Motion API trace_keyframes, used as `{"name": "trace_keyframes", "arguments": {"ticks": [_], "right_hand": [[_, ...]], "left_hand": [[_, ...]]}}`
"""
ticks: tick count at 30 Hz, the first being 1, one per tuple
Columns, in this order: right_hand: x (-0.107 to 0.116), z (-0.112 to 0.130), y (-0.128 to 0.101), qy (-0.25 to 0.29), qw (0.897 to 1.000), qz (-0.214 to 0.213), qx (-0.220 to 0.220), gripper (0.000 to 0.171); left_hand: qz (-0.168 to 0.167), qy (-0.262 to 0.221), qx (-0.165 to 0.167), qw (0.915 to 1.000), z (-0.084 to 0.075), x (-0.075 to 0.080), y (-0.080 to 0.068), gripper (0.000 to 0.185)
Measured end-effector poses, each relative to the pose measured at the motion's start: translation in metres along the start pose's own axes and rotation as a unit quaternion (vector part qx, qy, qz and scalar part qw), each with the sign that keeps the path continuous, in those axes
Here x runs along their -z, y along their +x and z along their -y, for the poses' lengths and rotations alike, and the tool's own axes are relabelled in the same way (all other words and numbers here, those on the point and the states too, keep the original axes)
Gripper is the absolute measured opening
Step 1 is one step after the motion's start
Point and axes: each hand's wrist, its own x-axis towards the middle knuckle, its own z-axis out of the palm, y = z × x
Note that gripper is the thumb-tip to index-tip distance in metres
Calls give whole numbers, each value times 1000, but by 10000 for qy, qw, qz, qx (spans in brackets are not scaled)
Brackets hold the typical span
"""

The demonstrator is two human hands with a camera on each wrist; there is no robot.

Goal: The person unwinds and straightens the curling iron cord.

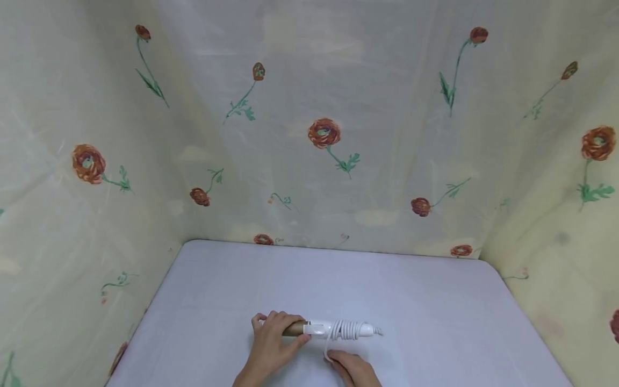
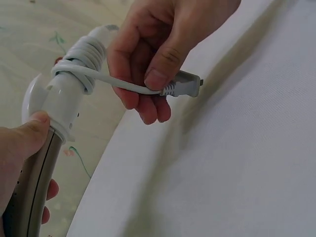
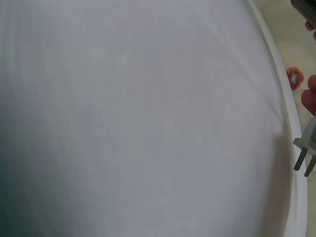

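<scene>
A flowered cloth (image 1: 309,107) fills the top and both sides of the head view. Below it lies the white table (image 1: 435,312). At the bottom middle, the left hand (image 1: 271,344) grips the brown end of a curling iron (image 1: 333,329). Its white cord (image 2: 81,61) is wound round the white end. The right hand (image 1: 353,368) pinches the plug (image 2: 182,88). Nothing blocks them.

No readable text or labels anywhere.

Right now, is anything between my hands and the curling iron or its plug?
No. The left hand grips the curling iron by its barrel, and the right hand pinches the plug directly.
</scene>
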Motion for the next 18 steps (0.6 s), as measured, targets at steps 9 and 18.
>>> {"name": "trace_keyframes", "arguments": {"ticks": [9, 18], "right_hand": [[-11, 16, -4, 396, 9980, -450, 194, 20], [16, 37, 1, 287, 9994, 191, -33, 18]], "left_hand": [[129, 352, 315, 9988, 2, 2, 2, 33], [143, 579, 447, 9972, 6, -1, -3, 35]]}}
